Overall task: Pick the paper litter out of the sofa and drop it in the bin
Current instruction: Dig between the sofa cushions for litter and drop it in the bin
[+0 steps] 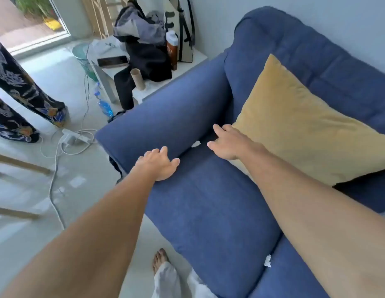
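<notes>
A blue sofa (pixel 208 211) fills the middle and right of the head view. A small white scrap of paper (pixel 196 144) pokes out of the gap between the seat cushion and the armrest. My right hand (pixel 228 141) hovers just right of it, fingers spread and empty. My left hand (pixel 158 165) rests flat on the seat's front left corner by the armrest, holding nothing. A second white paper scrap (pixel 268 260) sticks out of the seam between two seat cushions near the front. No bin can be seen.
A yellow cushion (pixel 305 123) leans on the backrest behind my right arm. A white side table (pixel 148 91) holds a phone, a cardboard tube (pixel 138 79), bags and a bottle. Cables and a power strip (pixel 72 137) lie on the floor. Another person's patterned trousers (pixel 21 91) stand at left.
</notes>
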